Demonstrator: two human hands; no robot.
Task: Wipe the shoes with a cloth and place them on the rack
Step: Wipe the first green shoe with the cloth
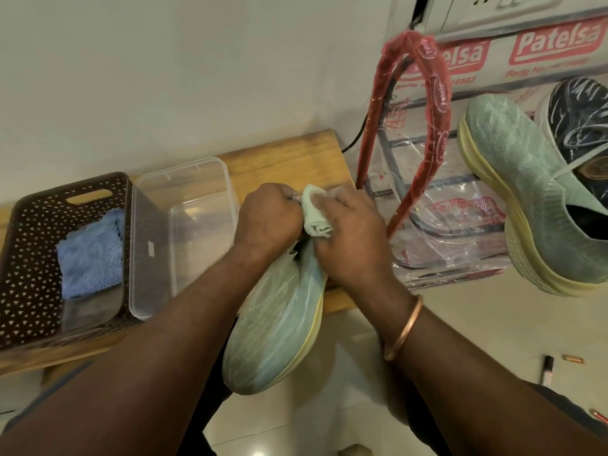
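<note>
Left hand [266, 218] is gripping the green shoe [279, 324] over the bench [289, 153], right hand [348, 238] beside it clutching the cloth [316, 215] against it, mid-wipe — its mate [513, 199] is already sitting on the rack [427, 110], this one still waiting.

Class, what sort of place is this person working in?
Probably a room at home: a plastic-wrapped shoe rack holding a green shoe, a wall socket, and a wooden table on tiled floor.

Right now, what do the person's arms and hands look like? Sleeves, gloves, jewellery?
Both forearms are bare, with no sleeves or gloves in view. The left hand and its wrist show nothing worn. The right hand has a thin, copper-coloured bangle round its wrist. I can make out no rings or markings on either hand.
</note>
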